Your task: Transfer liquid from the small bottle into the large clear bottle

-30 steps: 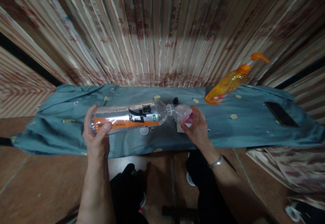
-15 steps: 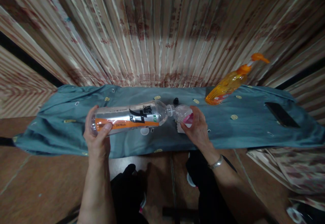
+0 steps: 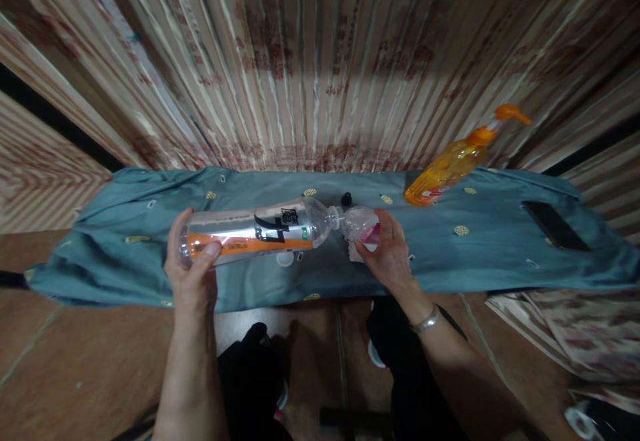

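Note:
My left hand (image 3: 193, 261) is wrapped round the base end of a large clear plastic bottle (image 3: 250, 231) with a silver and orange label. The bottle lies on its side in the air, its uncapped neck pointing right. A small clear plastic container (image 3: 357, 223) with a pink patch meets that neck, and my right hand (image 3: 389, 247) has its fingers closed on it. Whether the two mouths touch or fit inside each other, I cannot tell. Under the bottle, a round, pale, clear disc (image 3: 285, 259) rests on the cloth. A whitish piece (image 3: 355, 252) shows below the container.
A teal cloth (image 3: 430, 267) covers the long narrow table. Behind the container sits a small black object (image 3: 347, 198). An orange pump bottle (image 3: 447, 167) stands at the back right, and a dark phone (image 3: 555, 225) lies farther right. A pleated curtain (image 3: 310, 81) hangs along the back edge.

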`<state>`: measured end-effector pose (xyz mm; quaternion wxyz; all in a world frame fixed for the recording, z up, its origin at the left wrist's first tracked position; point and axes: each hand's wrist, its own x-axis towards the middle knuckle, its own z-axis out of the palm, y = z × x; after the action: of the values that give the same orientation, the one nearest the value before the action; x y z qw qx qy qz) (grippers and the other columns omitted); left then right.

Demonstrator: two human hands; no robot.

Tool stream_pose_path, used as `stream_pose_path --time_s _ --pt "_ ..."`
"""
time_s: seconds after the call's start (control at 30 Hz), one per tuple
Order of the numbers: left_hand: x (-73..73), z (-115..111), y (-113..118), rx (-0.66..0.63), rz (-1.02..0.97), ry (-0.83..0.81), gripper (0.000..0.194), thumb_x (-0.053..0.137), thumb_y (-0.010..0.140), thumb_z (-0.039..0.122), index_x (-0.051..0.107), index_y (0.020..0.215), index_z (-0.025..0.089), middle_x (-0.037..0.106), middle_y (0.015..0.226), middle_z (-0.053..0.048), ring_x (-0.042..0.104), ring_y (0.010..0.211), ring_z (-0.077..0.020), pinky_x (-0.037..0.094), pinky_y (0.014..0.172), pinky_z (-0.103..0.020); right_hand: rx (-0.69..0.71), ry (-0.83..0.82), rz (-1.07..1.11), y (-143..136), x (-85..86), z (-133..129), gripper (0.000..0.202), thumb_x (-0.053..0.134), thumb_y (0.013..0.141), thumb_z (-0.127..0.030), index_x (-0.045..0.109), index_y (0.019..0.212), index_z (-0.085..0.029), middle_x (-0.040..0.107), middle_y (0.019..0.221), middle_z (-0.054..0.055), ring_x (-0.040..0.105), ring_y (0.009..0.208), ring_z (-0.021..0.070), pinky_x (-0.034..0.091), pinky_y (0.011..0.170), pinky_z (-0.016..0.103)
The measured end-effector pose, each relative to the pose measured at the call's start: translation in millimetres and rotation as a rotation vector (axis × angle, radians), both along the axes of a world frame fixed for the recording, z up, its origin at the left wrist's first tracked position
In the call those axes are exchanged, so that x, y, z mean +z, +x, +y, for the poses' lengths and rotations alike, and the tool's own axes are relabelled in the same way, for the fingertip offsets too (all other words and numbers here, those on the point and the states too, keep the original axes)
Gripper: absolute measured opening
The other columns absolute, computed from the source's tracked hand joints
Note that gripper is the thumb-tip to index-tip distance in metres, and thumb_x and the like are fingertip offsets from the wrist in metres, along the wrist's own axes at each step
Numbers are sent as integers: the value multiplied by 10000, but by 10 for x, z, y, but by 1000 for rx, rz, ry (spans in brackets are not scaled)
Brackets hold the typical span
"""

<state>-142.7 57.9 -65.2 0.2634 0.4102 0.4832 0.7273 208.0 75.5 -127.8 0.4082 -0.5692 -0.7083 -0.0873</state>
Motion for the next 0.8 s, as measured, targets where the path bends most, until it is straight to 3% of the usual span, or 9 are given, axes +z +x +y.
stream_pose_path --time_s 0.23,0.8 --pt "4 -1 8 10 16 6 831 949 538 547 715 1296 297 769 1203 -61 733 1085 -297 525 1112 -542 7 1 2 -8 4 -4 717 703 881 -315 407 1520 -185 630 1414 207 606 1336 365 543 1107 615" --pt "76 -45 68 -6 -51 25 735 965 535 431 761 1231 320 795 1145 -32 731 1016 -241 558 1038 -422 -13 -3 20 -28 -8 -15 678 690 878 -307 440 1495 -178 636 1411 210 616 1335 368 540 1113 624"
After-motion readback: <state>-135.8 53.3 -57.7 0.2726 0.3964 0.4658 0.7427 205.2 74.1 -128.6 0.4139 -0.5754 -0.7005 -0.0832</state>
